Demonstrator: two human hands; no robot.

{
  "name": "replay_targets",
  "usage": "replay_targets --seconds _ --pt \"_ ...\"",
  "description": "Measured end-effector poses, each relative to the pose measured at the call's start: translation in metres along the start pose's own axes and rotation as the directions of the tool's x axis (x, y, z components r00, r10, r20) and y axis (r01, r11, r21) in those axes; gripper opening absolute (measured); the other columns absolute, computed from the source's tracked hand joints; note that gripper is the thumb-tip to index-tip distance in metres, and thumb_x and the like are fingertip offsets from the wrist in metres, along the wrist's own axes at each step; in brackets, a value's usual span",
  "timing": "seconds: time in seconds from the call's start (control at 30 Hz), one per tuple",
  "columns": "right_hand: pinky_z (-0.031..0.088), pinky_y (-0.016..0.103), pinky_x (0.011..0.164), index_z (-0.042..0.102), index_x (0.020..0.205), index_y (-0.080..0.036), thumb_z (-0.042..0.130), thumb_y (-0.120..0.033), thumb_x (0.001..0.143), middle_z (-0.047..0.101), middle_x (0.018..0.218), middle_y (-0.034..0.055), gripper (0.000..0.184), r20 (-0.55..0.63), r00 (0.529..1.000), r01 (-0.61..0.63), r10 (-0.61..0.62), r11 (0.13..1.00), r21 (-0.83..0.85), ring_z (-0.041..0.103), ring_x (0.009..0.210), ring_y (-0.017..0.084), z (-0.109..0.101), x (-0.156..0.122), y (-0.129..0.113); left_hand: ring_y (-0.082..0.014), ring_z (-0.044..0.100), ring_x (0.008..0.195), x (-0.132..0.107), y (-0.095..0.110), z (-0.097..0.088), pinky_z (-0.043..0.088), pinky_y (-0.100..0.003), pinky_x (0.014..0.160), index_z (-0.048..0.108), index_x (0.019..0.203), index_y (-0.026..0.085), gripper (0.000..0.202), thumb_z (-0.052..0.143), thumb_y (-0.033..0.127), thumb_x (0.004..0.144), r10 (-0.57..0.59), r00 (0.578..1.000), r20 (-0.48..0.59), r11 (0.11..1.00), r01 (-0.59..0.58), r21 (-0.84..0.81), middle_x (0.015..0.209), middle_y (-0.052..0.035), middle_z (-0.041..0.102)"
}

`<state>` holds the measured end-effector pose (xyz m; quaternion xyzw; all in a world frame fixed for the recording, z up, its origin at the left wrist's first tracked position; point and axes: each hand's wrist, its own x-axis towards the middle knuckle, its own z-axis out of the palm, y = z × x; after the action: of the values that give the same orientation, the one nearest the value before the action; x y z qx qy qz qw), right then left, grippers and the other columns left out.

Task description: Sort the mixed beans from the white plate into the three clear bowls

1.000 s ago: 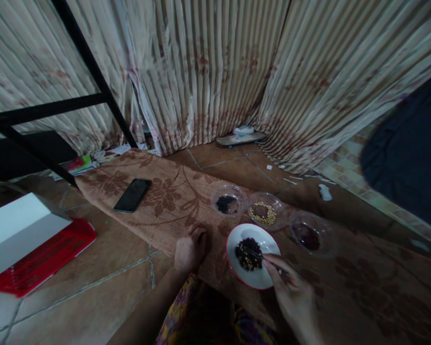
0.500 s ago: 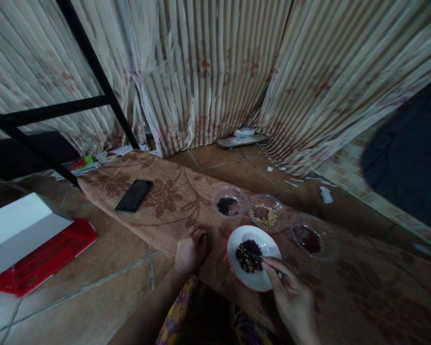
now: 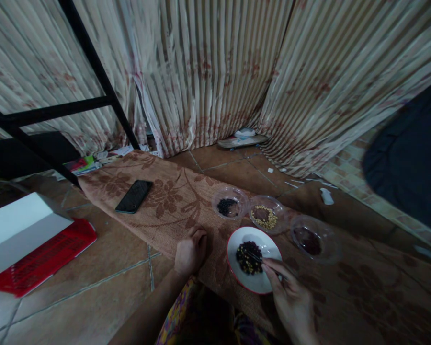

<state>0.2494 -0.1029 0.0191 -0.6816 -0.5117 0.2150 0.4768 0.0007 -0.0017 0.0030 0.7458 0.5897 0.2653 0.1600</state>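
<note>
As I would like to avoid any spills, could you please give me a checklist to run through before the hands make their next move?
1. Tweezers held in the right hand: ok.
2. A single bean caught between the tips: cannot tell, too small to see.
3. White bowl upright on the cloth: ok.
4. White bowl steadied by the left hand: not ok; that hand lies on the cloth, apart from the bowl.
5. Three clear bowls upright beyond the white one: ok.
6. Phone away from the bowls: ok.
</note>
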Motion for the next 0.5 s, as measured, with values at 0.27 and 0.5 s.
replay_targets --seconds 0.27,0.5 --pt "0.055 0.034 0.080 0.077 0.086 -0.025 0.067 -0.054 0.077 0.076 0.095 0.0060 0.031 -0.062 0.997 -0.051 0.052 0.999 0.019 0.069 0.091 0.024 -0.003 0.000 -0.013 -0.0150 0.068 0.089 0.000 0.000 0.000 0.053 -0.024 0.079 0.067 0.097 0.023 0.017 0.050 0.021 0.094 0.002 1.000 -0.010 1.000 -0.002 0.004 0.109 -0.0033 0.069" --pt "0.056 0.033 0.078 0.077 0.088 -0.023 0.069 -0.052 0.077 0.076 0.094 0.0067 0.032 -0.163 0.984 -0.071 0.072 0.997 0.014 0.070 0.086 0.024 -0.018 0.015 -0.034 -0.0153 0.069 0.084 0.000 0.000 0.000 0.052 -0.024 0.073 0.067 0.096 0.022 0.017 0.050 0.022 0.094 -0.007 1.000 -0.009 0.999 0.007 0.045 0.105 -0.0035 0.070"
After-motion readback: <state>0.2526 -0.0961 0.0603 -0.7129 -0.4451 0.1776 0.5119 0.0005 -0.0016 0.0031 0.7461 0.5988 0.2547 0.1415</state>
